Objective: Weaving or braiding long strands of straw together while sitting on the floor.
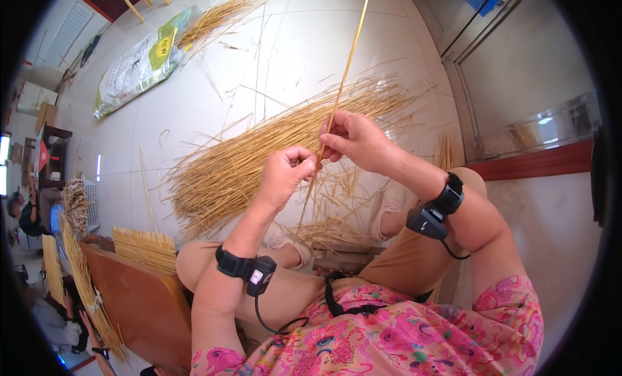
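A long golden straw stalk (350,57) slants up and away between my hands, its far end reaching the top edge of the view. My left hand (285,174) pinches it low down, thumb against the fingers. Just above and to the right, my right hand (356,141) is closed on the same stalk, the two hands nearly touching. Beneath them a big heap of straw (227,162) lies on the floor, most stalks running the same way. Short broken straw bits (340,188) are scattered between my feet.
A printed plastic sack (133,71) with more straw (220,16) lies at the far left. Near my left leg stand a brown wooden board (139,292) and a row of cut straw (146,243). A glass door (531,71) is on the right. Other people are at the left edge.
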Available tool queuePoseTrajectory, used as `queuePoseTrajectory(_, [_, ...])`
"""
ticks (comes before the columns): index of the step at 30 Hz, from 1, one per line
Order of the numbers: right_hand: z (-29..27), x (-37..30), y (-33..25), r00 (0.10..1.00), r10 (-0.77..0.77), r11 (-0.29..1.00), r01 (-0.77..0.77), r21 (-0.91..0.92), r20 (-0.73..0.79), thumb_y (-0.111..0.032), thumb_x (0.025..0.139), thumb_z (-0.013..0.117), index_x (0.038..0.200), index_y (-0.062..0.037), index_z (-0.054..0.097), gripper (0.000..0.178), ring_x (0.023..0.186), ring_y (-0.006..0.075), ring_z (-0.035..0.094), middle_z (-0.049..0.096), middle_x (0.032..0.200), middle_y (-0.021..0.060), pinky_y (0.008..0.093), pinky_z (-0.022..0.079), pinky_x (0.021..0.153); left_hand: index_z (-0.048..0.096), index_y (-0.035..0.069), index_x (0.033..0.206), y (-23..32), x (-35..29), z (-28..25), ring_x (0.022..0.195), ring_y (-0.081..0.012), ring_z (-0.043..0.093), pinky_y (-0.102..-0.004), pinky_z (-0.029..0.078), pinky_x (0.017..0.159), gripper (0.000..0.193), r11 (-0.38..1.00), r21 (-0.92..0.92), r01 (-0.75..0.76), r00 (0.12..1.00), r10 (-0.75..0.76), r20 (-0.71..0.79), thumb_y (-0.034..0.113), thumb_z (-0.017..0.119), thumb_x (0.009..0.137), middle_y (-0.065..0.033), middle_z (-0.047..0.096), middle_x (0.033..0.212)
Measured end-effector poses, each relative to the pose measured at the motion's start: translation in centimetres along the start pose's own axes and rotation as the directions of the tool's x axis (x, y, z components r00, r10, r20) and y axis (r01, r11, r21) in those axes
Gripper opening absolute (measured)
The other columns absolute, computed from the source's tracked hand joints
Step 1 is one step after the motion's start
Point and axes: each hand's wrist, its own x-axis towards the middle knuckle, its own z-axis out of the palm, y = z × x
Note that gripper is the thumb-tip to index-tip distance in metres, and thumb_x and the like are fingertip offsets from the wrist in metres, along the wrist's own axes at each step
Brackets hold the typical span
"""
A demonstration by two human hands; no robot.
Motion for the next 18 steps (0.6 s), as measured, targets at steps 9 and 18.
queuePoseTrajectory(9, [0.2,0.0,0.3,0.986,-0.159,0.986,0.161,0.033,-0.059,-0.005,0.09,0.05,0.091,-0.0006,0.049,0.005,0.074,0.0096,0.058,0.057,0.079,0.0047,0.0231,0.05,0.067,0.051,0.003,0.086,-0.5,0.4,0.2,0.057,-0.0061,0.044,-0.0188,0.036,0.05,0.007,0.984,-0.171,0.056,0.978,-0.088,-0.191,0.009,0.048,0.088,-0.0024,0.053,0.072])
queuePoseTrajectory(18, [-1.6,0.2,-1.3,0.949,-0.228,0.967,0.247,0.061,-0.215,-0.005,0.091,0.047,0.091,-0.0003,0.048,0.005,0.068,0.0103,0.056,0.055,0.076,0.0044,0.0231,0.048,0.062,0.046,0.004,0.091,-0.6,1.0,-3.3,0.054,-0.0058,0.035,-0.0192,0.033,0.047,0.008,0.929,-0.369,-0.042,0.843,-0.165,-0.512,0.012,0.044,0.092,-0.0009,0.045,0.07])
